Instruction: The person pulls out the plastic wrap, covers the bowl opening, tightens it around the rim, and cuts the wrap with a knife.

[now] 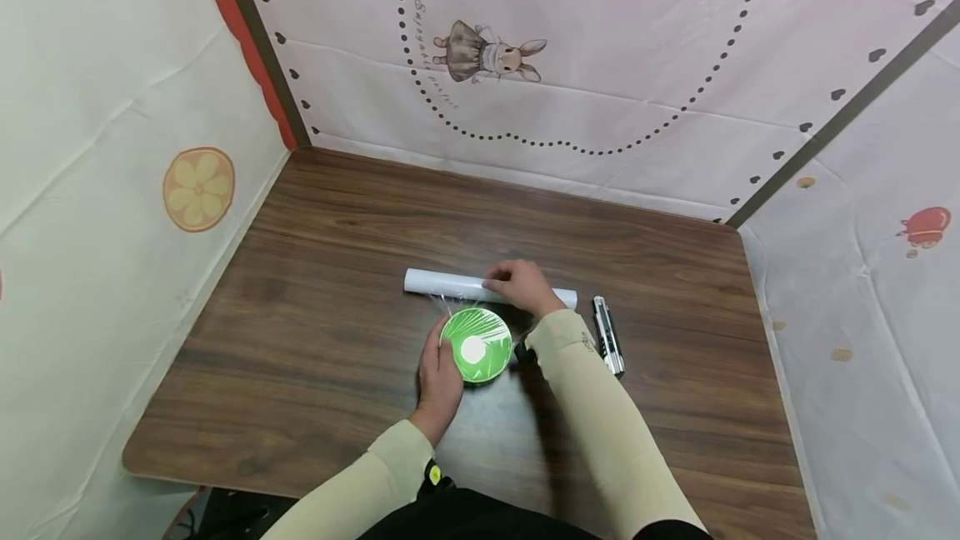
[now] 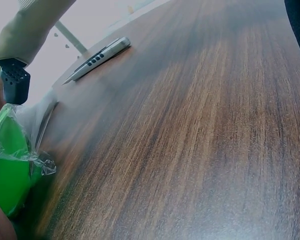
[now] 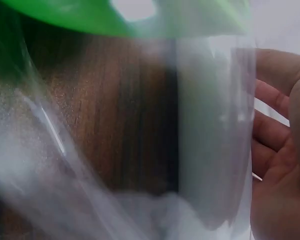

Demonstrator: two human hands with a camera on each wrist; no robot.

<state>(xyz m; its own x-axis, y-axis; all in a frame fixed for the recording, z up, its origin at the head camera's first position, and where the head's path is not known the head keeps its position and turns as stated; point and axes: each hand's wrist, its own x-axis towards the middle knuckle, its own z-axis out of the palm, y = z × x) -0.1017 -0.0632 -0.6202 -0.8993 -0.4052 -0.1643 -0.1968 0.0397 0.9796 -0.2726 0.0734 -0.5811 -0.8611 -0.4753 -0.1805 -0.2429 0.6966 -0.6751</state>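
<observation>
A green bowl [image 1: 467, 367] with clear cling film drawn over it sits on the table; a bright white circle shows at its middle. My left hand [image 1: 439, 377] grips the bowl's left side, thumb over the rim. Just beyond the bowl lies a white roll of cling film [image 1: 438, 282], and clear film spans from it to the bowl. My right hand [image 1: 527, 288] is at the roll, fingers bent and fingertips on its film. In the right wrist view, the fingers [image 3: 272, 127] curl behind the roll's edge. Loose film bunches beside the bowl [image 2: 10, 175] in the left wrist view.
A silver and black utility knife [image 1: 608, 337] lies right of the roll, close to my right forearm. The brown wooden table [image 1: 315, 315] has white printed cloth walls [image 1: 615, 40] at the back and both sides.
</observation>
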